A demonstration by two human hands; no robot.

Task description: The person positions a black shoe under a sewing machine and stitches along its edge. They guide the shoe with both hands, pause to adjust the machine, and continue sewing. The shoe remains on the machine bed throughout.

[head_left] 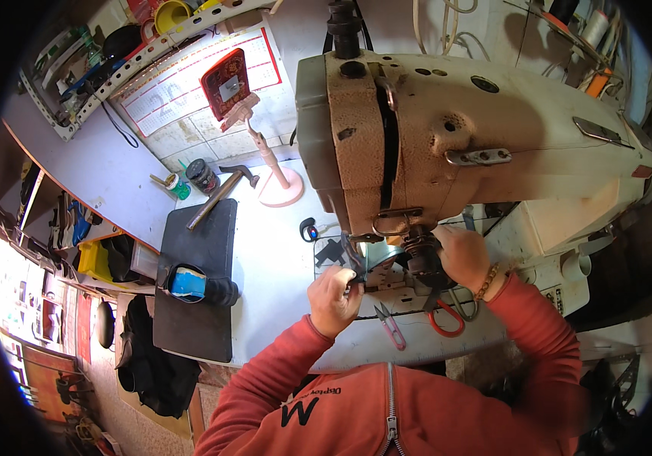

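Note:
A large, worn beige sewing machine (425, 163) fills the right half of the table, its head over the work area. My left hand (334, 302) is at the left of the needle area, thumb and fingers pinched together on a small dark piece that I cannot make out. My right hand (464, 260) is curled beside the dark round tension knobs (424, 254) of the machine; its fingertips are hidden behind them. Pink-handled thread snips (392, 328) lie on the table in front of the machine. To their right are scissors with red handles (447, 321), partly under the machine head.
A black mat (193, 319) at the left carries a dark round container with a blue item (187, 284) and a hammer (215, 199). Behind stand a pink phone stand (280, 186) and small jars (203, 176). A perforated metal shelf (113, 80) juts out at upper left.

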